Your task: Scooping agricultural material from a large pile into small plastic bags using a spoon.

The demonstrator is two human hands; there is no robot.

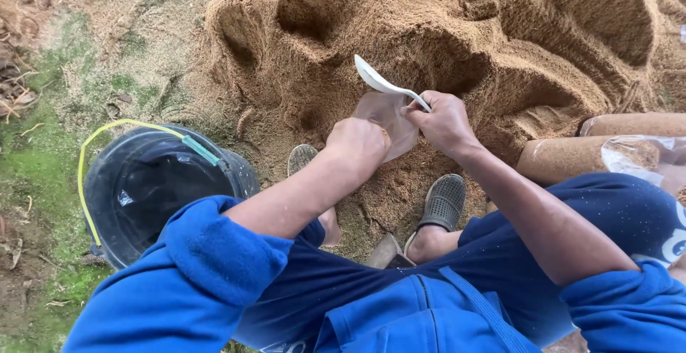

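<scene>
At frame centre, the left hand (361, 142) grips the mouth of a clear plastic bag (389, 121); the right hand (446, 121) fingers close on a white spoon (382, 83). Keep the bag mouth open, close beside the sawdust pile (429, 24). A black bucket (153, 189) stands lower left.
</scene>
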